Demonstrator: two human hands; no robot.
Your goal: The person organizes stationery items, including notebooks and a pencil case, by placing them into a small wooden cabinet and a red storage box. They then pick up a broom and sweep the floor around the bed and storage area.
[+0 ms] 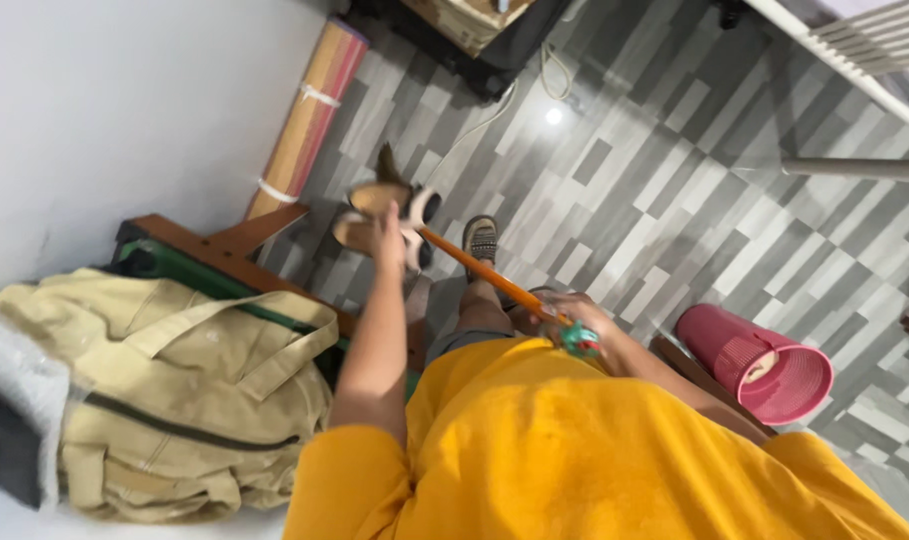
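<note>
My left hand (387, 232) reaches forward and grips a pair of tan sandals (374, 196) with white straps, held just above the grey patterned floor. My right hand (566, 312) is closed around a long orange stick (474, 265) near its green end cap (580, 340). The stick slants from my lap toward the sandals. My own foot in a dark sandal (481, 238) rests on the floor between the two hands. My yellow shirt fills the lower part of the view.
A beige canvas bag (174, 385) lies at the left on a wood-edged green surface (224, 262). A rolled mat (304, 120) leans on the white wall. A pink bin (764, 368) lies on its side at right. A white rack (854, 50) and dark furniture (484, 40) stand at the back.
</note>
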